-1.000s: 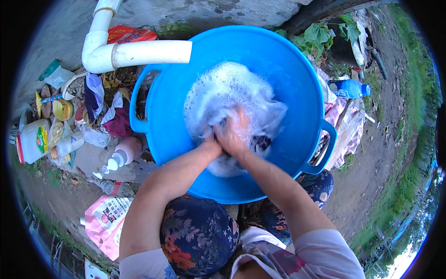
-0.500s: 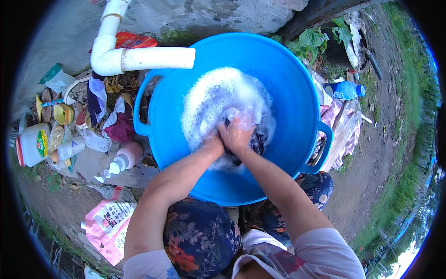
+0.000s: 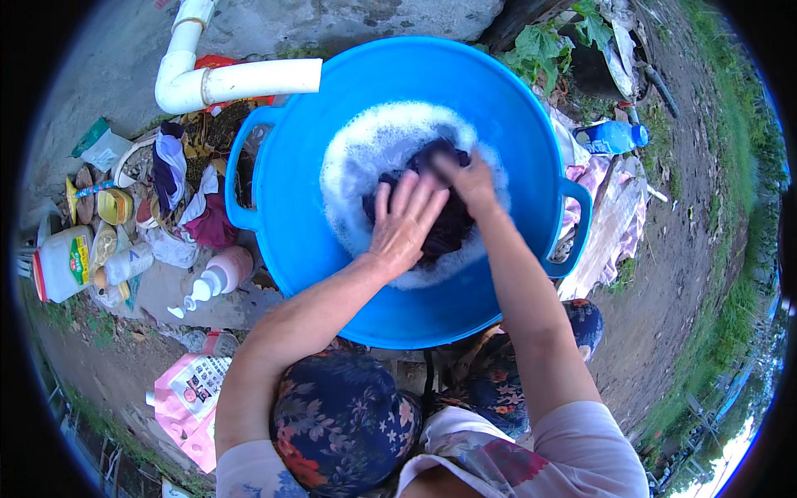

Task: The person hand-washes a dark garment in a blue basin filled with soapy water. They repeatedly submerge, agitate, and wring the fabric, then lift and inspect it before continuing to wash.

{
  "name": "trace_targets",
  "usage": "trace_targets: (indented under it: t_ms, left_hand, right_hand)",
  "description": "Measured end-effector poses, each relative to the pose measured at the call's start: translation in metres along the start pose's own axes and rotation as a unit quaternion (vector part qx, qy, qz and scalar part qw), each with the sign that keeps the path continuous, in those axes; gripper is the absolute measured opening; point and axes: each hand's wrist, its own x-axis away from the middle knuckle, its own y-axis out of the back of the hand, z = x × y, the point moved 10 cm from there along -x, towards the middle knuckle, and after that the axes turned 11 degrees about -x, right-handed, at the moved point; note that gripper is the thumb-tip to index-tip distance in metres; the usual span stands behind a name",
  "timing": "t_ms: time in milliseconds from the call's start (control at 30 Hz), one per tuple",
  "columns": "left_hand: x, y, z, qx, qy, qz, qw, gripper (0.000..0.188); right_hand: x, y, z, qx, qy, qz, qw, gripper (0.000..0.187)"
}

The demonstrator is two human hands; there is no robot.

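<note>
A dark, wet piece of cloth (image 3: 447, 231) lies bunched in the middle of a big blue tub (image 3: 519, 124), with white suds (image 3: 353, 141) and cloudy water around it. My left hand (image 3: 402, 222) rests palm down on the cloth's left side, its fingers spread. On the far right side of the cloth is my right hand (image 3: 475, 181). Its fingertips are smeared by motion against a raised fold, so their grip on it is not clear. How much cloth lies under the water is hidden.
A white pipe (image 3: 257, 80) juts over the tub's far left rim. Left of the tub stand a pink pump bottle (image 3: 226, 270), a white jug (image 3: 62, 264) and a pink pouch (image 3: 187, 407). On the right, a blue bottle (image 3: 610, 137) lies by pink fabric (image 3: 591, 178).
My hands, together in the suds before, have moved apart. The left now lies flat on the dark cloth, and the right has shifted up and right. More of the cloth shows above the foam.
</note>
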Motion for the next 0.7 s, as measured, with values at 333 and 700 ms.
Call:
trace_targets:
  t_ms: [333, 700]
  left_hand:
    - [0.052, -0.111, 0.076, 0.158, 0.21, 0.296, 0.918, 0.094]
    - [0.034, -0.095, 0.074, -0.072, 0.176, 0.2, 0.961, 0.076]
  right_hand:
    - [0.137, -0.086, 0.033, 0.246, 0.288, 0.054, 0.924, 0.039]
    - [0.053, -0.053, 0.017, 0.109, 0.167, 0.119, 0.973, 0.029]
